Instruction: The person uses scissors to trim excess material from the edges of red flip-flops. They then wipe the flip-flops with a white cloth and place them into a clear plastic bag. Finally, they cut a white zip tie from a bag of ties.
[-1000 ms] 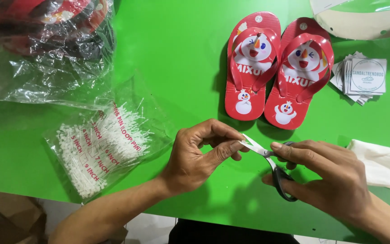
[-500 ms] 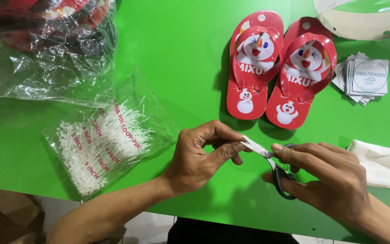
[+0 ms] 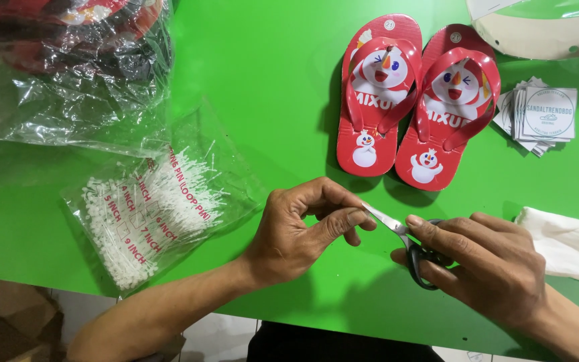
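Little changed since a second ago: left hand still pinching scissors blade tip, right hand closed around black handles, near table edge, red flip-flops beyond.

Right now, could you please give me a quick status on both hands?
Right hand holds small scissors. Left hand pinches at the blade tips; item too small to tell. Red flip-flops beyond, apart. Nothing between the hands.
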